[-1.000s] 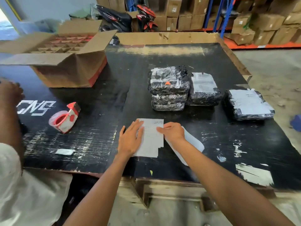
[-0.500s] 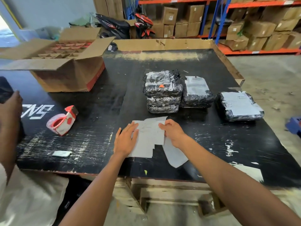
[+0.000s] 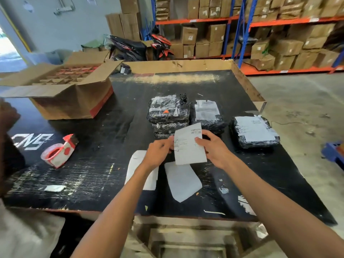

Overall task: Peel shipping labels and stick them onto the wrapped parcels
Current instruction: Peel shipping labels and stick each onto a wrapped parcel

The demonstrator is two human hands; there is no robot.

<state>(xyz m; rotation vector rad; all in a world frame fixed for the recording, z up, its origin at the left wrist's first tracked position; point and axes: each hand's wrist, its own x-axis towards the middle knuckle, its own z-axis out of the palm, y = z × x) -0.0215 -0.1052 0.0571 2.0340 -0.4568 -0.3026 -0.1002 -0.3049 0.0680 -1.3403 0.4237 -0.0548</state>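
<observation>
Both hands, left grip [image 3: 159, 152] and right grip [image 3: 214, 147], pinch a shipping label [image 3: 189, 146], print unreadable; tabletop [image 3: 104, 146] reads "SNC" inverted.

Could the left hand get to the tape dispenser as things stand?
Probably not straight away: the left hand pinches the shipping label together with the right hand. The tape dispenser lies to its left on bare table, nothing between, so the path looks free once it lets go.
</observation>
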